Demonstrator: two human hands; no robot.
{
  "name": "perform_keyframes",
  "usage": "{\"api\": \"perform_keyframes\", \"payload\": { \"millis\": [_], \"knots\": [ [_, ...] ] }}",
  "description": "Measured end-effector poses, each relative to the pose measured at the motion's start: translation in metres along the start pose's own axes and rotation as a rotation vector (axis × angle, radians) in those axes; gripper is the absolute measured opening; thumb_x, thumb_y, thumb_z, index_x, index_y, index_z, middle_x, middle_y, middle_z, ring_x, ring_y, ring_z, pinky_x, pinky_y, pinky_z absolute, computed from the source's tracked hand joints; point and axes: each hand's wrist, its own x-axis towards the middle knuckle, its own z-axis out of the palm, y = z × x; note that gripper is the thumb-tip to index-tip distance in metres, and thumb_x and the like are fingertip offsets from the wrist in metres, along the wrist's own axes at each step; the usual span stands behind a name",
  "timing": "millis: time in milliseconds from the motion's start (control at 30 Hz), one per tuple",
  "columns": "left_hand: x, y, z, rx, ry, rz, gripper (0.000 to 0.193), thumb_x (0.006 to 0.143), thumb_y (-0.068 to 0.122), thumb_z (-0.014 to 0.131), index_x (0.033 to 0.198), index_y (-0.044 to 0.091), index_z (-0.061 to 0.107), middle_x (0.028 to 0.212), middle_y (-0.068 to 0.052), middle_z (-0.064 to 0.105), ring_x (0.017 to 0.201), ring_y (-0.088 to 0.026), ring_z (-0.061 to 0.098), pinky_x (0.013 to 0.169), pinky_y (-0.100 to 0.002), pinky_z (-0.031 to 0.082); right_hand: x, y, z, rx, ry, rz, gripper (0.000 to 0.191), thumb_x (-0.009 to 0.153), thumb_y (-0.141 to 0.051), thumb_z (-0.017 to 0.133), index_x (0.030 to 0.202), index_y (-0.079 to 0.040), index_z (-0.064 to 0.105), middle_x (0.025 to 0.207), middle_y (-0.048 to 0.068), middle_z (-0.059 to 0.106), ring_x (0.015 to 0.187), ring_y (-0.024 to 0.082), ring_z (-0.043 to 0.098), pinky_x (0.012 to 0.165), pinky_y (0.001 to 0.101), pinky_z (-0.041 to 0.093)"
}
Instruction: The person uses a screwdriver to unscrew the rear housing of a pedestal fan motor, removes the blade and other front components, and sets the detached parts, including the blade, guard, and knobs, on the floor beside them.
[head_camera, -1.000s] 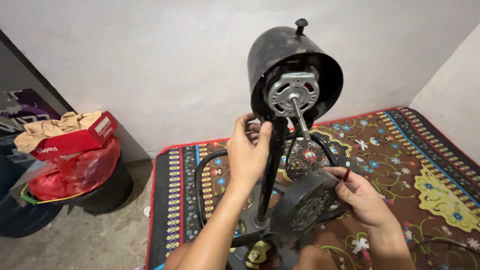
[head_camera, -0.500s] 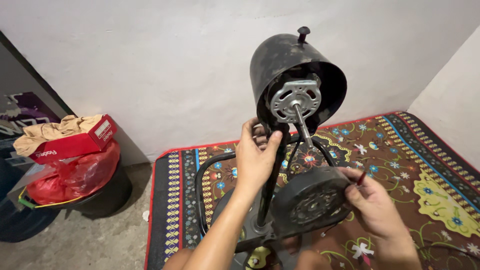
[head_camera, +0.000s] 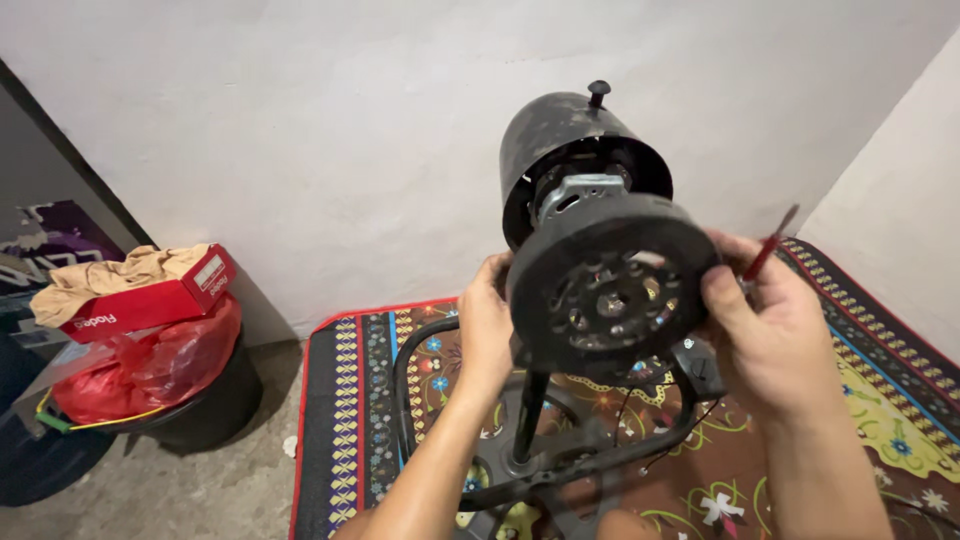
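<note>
From the head view, your left hand (head_camera: 487, 318) grips the left edge of the round black motor cover (head_camera: 612, 285), fingers wrapped behind its rim and pressed tight on it, while your right hand (head_camera: 768, 325) clamps the cover's right edge with thumb in front and fingers behind, a thin red-handled screwdriver (head_camera: 768, 246) pinched along with it and poking up past your knuckles. The cover now sits right in front of the motor (head_camera: 577, 190), touching or just short of it, at the mouth of the dark cylindrical fan housing (head_camera: 570, 150) on top of the stand post (head_camera: 529, 415). A second ago that cover hung low by the fan's base in your right hand alone and your left was on the post beneath the motor; half a second ago it was much the same. So you have lifted the cover to motor height and brought both hands onto it, and the bare motor face is mostly hidden behind it. Whether it is seated flush cannot be told from here. Below, the round base ring (head_camera: 420, 400) rests on the patterned floral mat (head_camera: 880, 400), and thin wires (head_camera: 650, 440) trail under the cover. Off to your left, well apart, a red box (head_camera: 160, 300) sits on a red bag (head_camera: 140, 370) in a black bin (head_camera: 210, 415).
</note>
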Motion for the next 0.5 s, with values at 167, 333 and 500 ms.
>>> {"api": "perform_keyframes", "payload": {
  "millis": [167, 333, 500],
  "knots": [
    [-0.002, 0.000, 0.001, -0.035, -0.025, -0.071, 0.025, 0.064, 0.005, 0.057, 0.086, -0.004, 0.051, 0.072, -0.007, 0.058, 0.065, -0.009, 0.053, 0.061, -0.021, 0.043, 0.010, -0.005, 0.003, -0.079, 0.054, -0.005, 0.032, 0.078, -0.017, 0.048, 0.105, 0.001, 0.044, 0.088, 0.005, 0.051, 0.075, 0.012, 0.050, 0.063, 0.0262, 0.043],
    [0.006, -0.018, 0.005, -0.254, -0.053, -0.058, 0.021, 0.069, 0.000, 0.055, 0.089, -0.004, 0.049, 0.076, -0.005, 0.057, 0.068, -0.007, 0.053, 0.062, -0.019, 0.044, 0.026, -0.006, 0.007, -0.150, 0.033, -0.015, 0.034, 0.077, -0.019, 0.048, 0.105, -0.001, 0.044, 0.085, 0.004, 0.052, 0.070, 0.012, 0.051, 0.062, 0.0259, 0.044],
    [0.010, -0.031, 0.001, -0.609, -0.145, -0.236, 0.047, 0.068, -0.001, 0.052, 0.111, -0.001, 0.032, 0.075, -0.008, 0.053, 0.063, -0.009, 0.051, 0.055, -0.019, 0.041, 0.040, -0.002, 0.009, -0.290, -0.029, -0.190, 0.036, 0.078, -0.021, 0.049, 0.106, 0.000, 0.043, 0.090, 0.002, 0.051, 0.079, 0.009, 0.049, 0.069, 0.0215, 0.041]
  ]
}}
